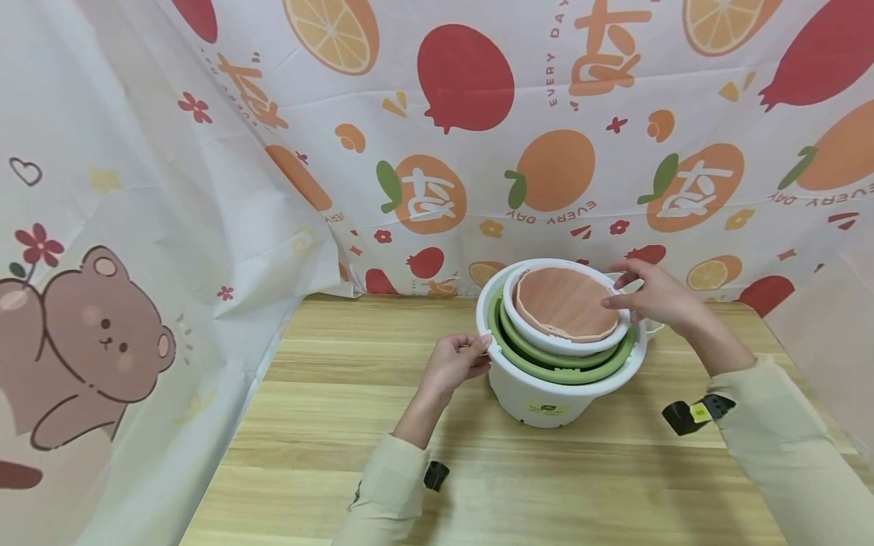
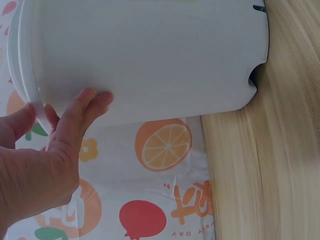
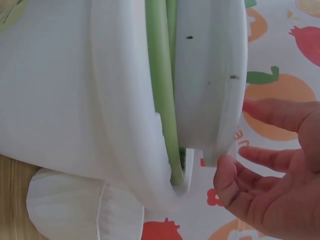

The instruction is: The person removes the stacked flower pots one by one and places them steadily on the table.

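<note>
- The left hand (image 1: 454, 365) clamps the rim of the large white pot (image 1: 514, 390) between thumb and fingers, apparently to steady the stack from the left.
- That pot stands upright on the table (image 1: 321, 432), right of the frame's centre; green pots (image 1: 573, 376), a smaller white pot (image 1: 546, 342) and a terracotta pot (image 1: 565, 302) sit inside it, likely nested by size.
- The right hand (image 1: 652, 294), at the stack's upper right, has thumb and fingers apart, with fingertips touching the smaller white pot's rim; whether they pinch it, I cannot tell.
- A white fluted pot (image 3: 65, 205) shows at the lower left of the right wrist view, just beside the large one.
</note>
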`<state>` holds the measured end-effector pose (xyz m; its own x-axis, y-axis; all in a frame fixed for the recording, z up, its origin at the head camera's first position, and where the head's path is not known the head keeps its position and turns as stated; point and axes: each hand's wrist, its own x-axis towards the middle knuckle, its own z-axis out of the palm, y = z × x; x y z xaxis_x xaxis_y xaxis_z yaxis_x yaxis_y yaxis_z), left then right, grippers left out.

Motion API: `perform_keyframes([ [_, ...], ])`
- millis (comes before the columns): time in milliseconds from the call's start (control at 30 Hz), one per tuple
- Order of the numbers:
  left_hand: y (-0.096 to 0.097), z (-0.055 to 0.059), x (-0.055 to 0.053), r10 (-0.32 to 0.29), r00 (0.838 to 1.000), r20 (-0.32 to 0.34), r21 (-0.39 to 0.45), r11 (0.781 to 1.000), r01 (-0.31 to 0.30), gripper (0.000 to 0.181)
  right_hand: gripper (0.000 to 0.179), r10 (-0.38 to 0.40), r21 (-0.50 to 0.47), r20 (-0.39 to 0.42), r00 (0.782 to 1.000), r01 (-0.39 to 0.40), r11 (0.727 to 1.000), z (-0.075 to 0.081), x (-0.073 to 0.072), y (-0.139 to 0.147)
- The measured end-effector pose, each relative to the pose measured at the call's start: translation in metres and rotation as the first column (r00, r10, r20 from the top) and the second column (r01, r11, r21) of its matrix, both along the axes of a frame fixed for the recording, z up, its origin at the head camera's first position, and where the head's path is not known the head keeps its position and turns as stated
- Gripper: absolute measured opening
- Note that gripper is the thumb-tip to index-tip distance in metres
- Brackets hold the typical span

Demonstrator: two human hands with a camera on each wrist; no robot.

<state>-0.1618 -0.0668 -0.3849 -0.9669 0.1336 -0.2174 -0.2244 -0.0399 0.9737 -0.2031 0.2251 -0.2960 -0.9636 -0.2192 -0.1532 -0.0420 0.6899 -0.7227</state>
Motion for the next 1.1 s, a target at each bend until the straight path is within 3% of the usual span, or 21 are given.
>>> perform_keyframes([
  [600,0.000,-0.001,0.000,-0.008,1.000,0.004,-0.003,1.000,0.008,0.026,0.060,-0.022,0.122,-0.036,0.999,0.026,0.992,-0.004,-0.003,-0.012],
  [1100,-0.001,0.000,0.000,-0.016,1.000,0.005,0.006,1.000,0.016,0.026,0.063,-0.033,0.165,-0.056,0.998,0.042,0.985,-0.011,-0.004,-0.014],
])
